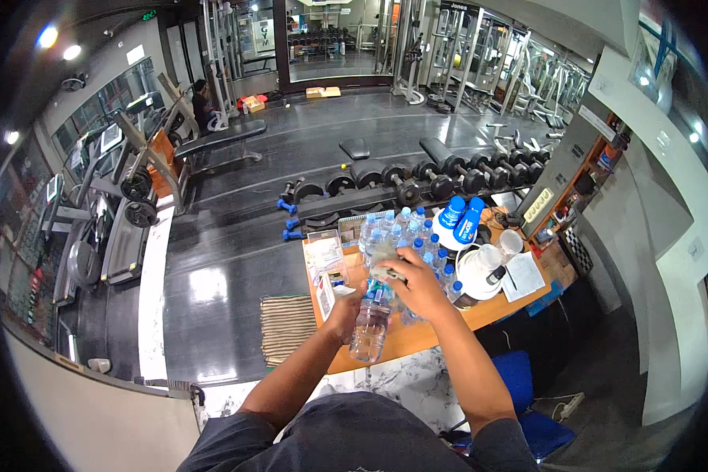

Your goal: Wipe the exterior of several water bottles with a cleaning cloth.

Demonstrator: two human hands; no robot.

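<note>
A clear plastic water bottle [370, 330] is tilted above the near edge of the wooden desk [416, 341], its base towards me. My left hand [345, 315] grips it along its left side. Around a greyish cloth [384, 259] the fingers of my right hand [419, 283] are closed, at the far end of the bottle. The cloth and fingers hide the bottle's cap. Just beyond my hands, several water bottles [418, 215] with blue caps stand close together on the desk.
Two blue shaker bottles [466, 219], plastic cups [488, 257] and a paper with a pen [525, 276] lie to the right. A clear box [324, 253] sits at the left. Behind the desk runs a dumbbell rack [354, 203]; a blue chair [522, 407] stands near my right.
</note>
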